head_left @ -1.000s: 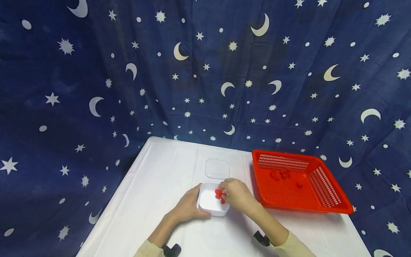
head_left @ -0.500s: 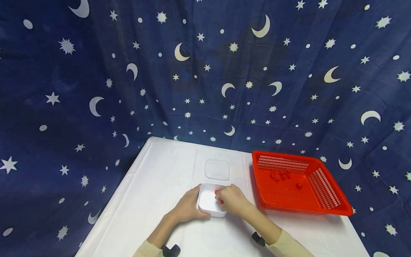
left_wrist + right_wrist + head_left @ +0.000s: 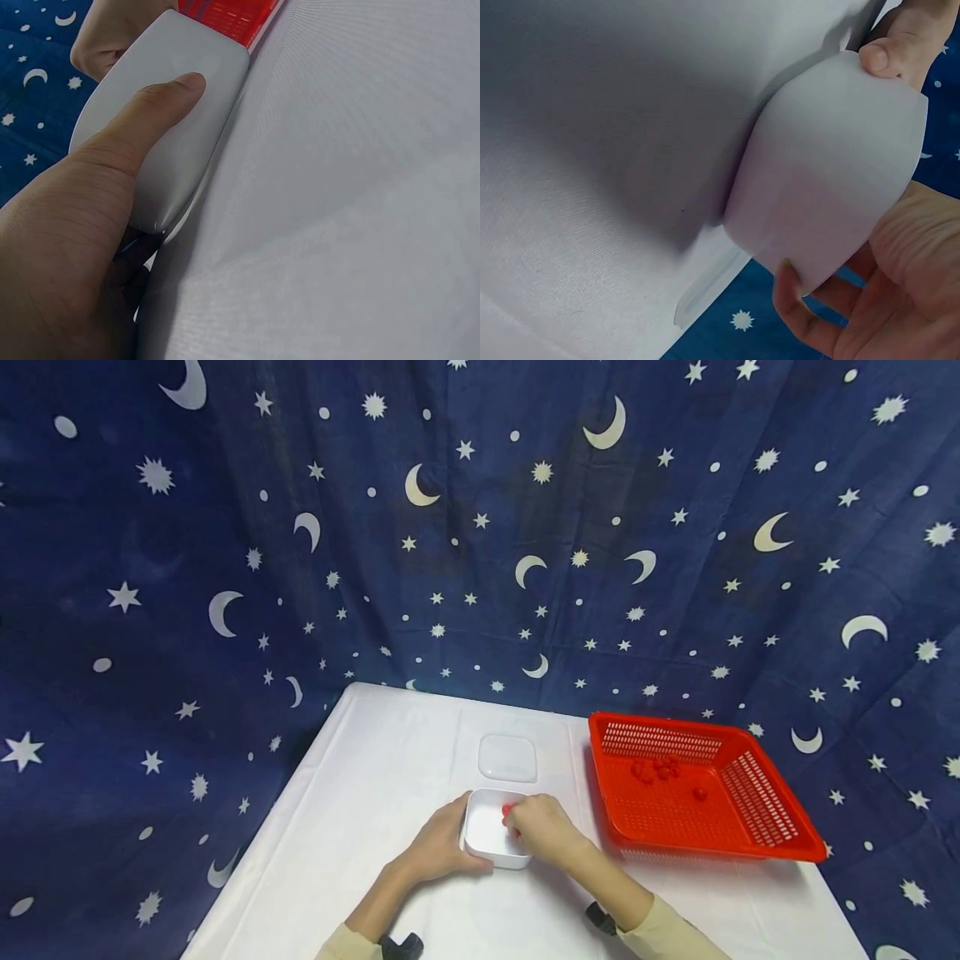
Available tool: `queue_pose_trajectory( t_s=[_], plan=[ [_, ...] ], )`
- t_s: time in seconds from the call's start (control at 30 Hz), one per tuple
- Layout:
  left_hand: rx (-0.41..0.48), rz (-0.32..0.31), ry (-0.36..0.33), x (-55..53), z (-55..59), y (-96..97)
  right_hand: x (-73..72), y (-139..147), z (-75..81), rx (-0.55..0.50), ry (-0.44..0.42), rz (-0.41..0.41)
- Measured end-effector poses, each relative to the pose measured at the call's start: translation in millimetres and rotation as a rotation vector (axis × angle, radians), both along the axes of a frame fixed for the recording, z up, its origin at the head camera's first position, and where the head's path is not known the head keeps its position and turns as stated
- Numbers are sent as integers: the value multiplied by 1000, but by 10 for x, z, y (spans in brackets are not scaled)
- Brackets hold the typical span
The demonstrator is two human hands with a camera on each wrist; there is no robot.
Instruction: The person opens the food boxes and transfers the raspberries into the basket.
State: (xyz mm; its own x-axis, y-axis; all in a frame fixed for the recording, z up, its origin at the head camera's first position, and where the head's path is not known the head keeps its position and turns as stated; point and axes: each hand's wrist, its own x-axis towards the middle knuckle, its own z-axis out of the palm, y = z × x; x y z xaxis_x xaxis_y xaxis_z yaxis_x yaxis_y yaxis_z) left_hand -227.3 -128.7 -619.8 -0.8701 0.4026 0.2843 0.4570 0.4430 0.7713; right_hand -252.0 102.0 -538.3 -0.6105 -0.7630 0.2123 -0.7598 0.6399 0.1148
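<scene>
A white square box (image 3: 487,835) stands on the white-covered table, its open top facing up. My left hand (image 3: 442,839) grips its left side; in the left wrist view the thumb (image 3: 169,101) presses the box's outer wall (image 3: 187,142). My right hand (image 3: 543,831) reaches over the right rim into the box, fingers curled at small red round pieces (image 3: 507,811), mostly hidden behind the hand. In the right wrist view, one finger of the right hand (image 3: 870,292) touches the outside of the box (image 3: 817,165), and the fingertips inside are hidden.
A clear, flat square lid (image 3: 507,757) lies just behind the box. To the right stands a red perforated basket (image 3: 727,839), holding several small red pieces (image 3: 652,770). A dark blue curtain (image 3: 480,560) with moons and stars hangs behind the table (image 3: 397,735).
The right hand has moved slightly left and toward me, deeper over the box, covering most of the red pieces that showed there before. The left hand and box have stayed nearly still.
</scene>
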Motion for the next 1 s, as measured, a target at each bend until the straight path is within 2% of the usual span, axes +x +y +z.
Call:
queue_pose_trajectory(
  t_s=[0.17, 0.5, 0.67, 0.87, 1.0],
  plan=[
    [9, -3, -14, 20, -24, 11, 2, 16, -35, -18, -53, -6],
    [15, -1, -28, 28, -34, 15, -12, 24, -67, -22, -78, 23],
    [2, 4, -17, 25, -27, 7, -9, 28, -45, -35, -115, 37],
    [-10, 11, -4, 14, -26, 11, -20, 31, -3, -47, -171, 14],
    [-10, 10, -1, 0, -18, 12, -37, 23, 59, -49, -171, 7]
  ],
)
